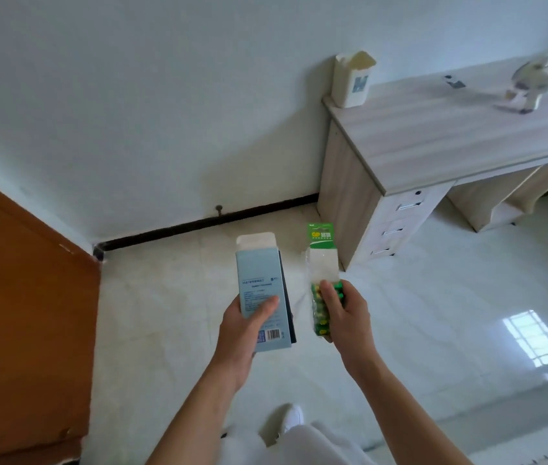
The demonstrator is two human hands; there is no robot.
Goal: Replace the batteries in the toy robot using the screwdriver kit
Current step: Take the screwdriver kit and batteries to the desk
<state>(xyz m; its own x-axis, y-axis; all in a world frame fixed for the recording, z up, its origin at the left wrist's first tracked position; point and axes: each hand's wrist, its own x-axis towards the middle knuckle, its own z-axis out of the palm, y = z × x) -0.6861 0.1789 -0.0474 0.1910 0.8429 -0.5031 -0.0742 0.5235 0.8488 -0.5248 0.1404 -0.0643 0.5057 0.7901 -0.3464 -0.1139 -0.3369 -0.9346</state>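
Your left hand point(242, 327) grips the kit box point(259, 280) low down, thumb laid across its pale blue face and fingers behind. Your right hand point(346, 313) is wrapped round the lower part of the battery pack point(323, 263), thumb over the green cells. Both are held out over the floor, just beside each other but apart.

The box looks like stiff card and should take a firm squeeze. Its top flap stands open, though, and a dark inner part shows along the right edge, so keep it upright or the contents may slide out. The pack is the floppier item: thin card and clear plastic, with the upper window looking empty. The weight probably sits where you hold it, so stay on the cells and off the limp top.

The toy point(534, 85) lies far off on the desk point(433, 135), at the right end and too blurred to read its pose. It is likely light plastic with thin limbs — take it by the body, and set both packages down first.
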